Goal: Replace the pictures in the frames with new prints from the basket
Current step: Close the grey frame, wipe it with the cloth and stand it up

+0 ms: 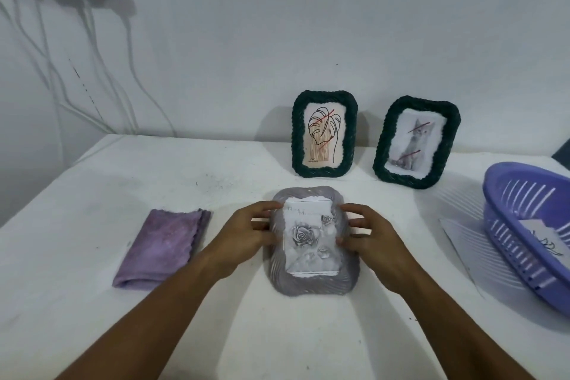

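A grey wavy-edged picture frame (311,282) lies flat on the white table, with a rose print (310,237) showing in its window. My left hand (246,233) grips the frame's left edge and my right hand (368,239) grips its right edge, fingers curled over the rim. Two dark green braided frames stand against the wall: one (324,134) holds a leaf drawing, the other (416,142) a cat picture, both crossed by red strokes. A purple slotted basket (521,225) at the right holds a print (547,239).
A folded purple cloth (163,247) lies to the left of the grey frame. A sheet of paper (459,234) lies beside and under the basket. White cables (92,49) hang down the wall at the back left. The table's left edge runs diagonally.
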A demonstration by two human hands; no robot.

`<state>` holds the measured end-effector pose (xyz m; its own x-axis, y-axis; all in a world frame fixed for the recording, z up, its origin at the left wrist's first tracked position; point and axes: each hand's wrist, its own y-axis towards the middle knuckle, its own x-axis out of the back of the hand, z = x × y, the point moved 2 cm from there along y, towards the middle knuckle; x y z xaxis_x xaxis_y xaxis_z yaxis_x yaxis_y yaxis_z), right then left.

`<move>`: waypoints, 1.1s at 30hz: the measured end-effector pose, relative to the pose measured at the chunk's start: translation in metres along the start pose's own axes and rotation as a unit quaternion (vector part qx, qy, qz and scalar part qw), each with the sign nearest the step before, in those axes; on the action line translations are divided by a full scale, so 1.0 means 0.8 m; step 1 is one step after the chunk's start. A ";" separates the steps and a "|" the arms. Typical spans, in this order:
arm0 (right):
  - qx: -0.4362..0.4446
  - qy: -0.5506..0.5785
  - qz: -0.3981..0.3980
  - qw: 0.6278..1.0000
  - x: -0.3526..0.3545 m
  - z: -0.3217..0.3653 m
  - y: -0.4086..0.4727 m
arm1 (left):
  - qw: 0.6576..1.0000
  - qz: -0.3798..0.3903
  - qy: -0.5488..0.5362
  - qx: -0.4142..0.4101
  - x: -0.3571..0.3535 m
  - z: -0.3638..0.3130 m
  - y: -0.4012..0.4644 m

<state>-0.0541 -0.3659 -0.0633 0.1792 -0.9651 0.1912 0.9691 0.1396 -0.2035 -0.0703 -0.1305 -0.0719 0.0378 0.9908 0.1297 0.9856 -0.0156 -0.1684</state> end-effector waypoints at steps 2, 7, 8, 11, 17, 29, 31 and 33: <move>-0.009 0.132 0.007 0.991 0.005 -0.001 0.001 | 0.998 0.002 -0.057 -0.004 0.001 0.001 -0.001; -0.030 0.262 0.127 0.956 0.007 0.006 0.004 | 0.990 0.028 -0.135 -0.007 0.004 0.002 -0.003; -0.027 0.257 0.145 0.955 0.004 0.008 0.006 | 0.990 0.026 -0.140 -0.015 0.006 0.001 -0.002; -0.006 0.246 0.176 0.953 -0.008 0.019 0.015 | 0.987 -0.003 -0.151 -0.047 0.019 -0.010 0.000; 0.043 0.202 0.214 0.955 -0.040 0.062 0.049 | 0.987 -0.059 -0.106 -0.103 0.074 -0.045 0.012; 0.110 0.228 0.234 0.938 -0.116 0.126 0.123 | 0.977 -0.104 -0.114 -0.148 0.143 -0.087 0.033; 0.145 0.177 0.229 0.946 -0.128 0.130 0.133 | 0.975 -0.116 -0.109 -0.156 0.155 -0.092 0.041; 0.186 0.097 0.221 0.953 -0.138 0.134 0.142 | 0.973 -0.127 -0.104 -0.161 0.167 -0.093 0.050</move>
<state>0.0547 -0.2200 -0.0046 0.5835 -0.8118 -0.0226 0.8061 0.5756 0.1373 -0.0132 -0.0087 0.0114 -0.2148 0.9734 -0.0796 0.9606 0.2253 0.1629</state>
